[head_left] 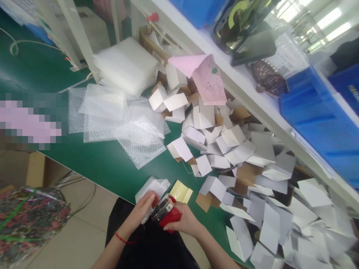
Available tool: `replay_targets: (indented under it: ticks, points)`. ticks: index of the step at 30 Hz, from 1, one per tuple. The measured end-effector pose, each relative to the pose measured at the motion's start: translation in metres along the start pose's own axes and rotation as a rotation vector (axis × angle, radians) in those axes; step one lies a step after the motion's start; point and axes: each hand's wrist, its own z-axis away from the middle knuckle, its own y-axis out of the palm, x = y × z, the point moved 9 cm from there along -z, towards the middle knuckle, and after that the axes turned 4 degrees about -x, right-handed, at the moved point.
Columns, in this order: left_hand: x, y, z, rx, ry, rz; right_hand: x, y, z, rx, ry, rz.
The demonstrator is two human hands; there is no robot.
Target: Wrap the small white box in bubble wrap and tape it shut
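My right hand [179,220] is closed round a red-and-black part [168,213] with a metallic face; its exact kind I cannot make out. Beside it, my left hand [146,204] has its fingers curled on a clear bubble-wrap bag [153,186] at the table's front edge. The bag's near end hangs close to the red part, and whether the two touch is unclear. Just beyond my right hand lies a folded yellow piece [181,191] on the green table.
Many small white boxes [193,136], several with open flaps, fill the right side. Flat bubble-wrap bags [103,119] and a white foam stack [126,65] lie at left. A shelf [249,82] with blue bins [322,116] overhangs the back; a pink paper [209,80] hangs from it.
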Motion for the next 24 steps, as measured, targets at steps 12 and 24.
replay_targets:
  ticks: [12, 24]
  points:
    - [0.007, -0.002, -0.002, 0.021, -0.111, 0.057, 0.019, 0.009, -0.009, 0.114, -0.172, 0.223]
    - [0.016, -0.004, -0.005, 0.040, -0.137, 0.048, 0.040, 0.008, -0.009, 0.154, -0.347, 0.390]
